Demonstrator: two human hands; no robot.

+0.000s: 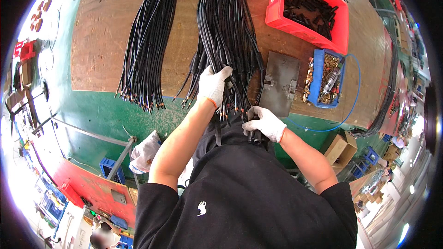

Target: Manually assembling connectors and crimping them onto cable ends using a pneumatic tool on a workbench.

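Observation:
A thick bundle of black cables (221,14) runs down the middle of the table and over its near edge, with bare copper-coloured tips at the ends. My left hand (213,84), in a white glove with an orange cuff, is closed around some of these cables a little above their ends. Lower and to the right, my gloved right hand (265,123) is closed on several short black sleeves (254,136), right by the cable ends. The fingers partly hide how sleeves and cables meet. Farther left lies a second bundle of black cables (150,41), its stripped ends hanging past the edge.
A red bin (273,16) of black sleeves stands at the far right of the wooden table (99,27). Nearer are a blue bin (315,76) of brass-coloured fittings with a tool on top, a blue hose (359,80) and a metal plate (280,78). A metal frame (94,131) stands left.

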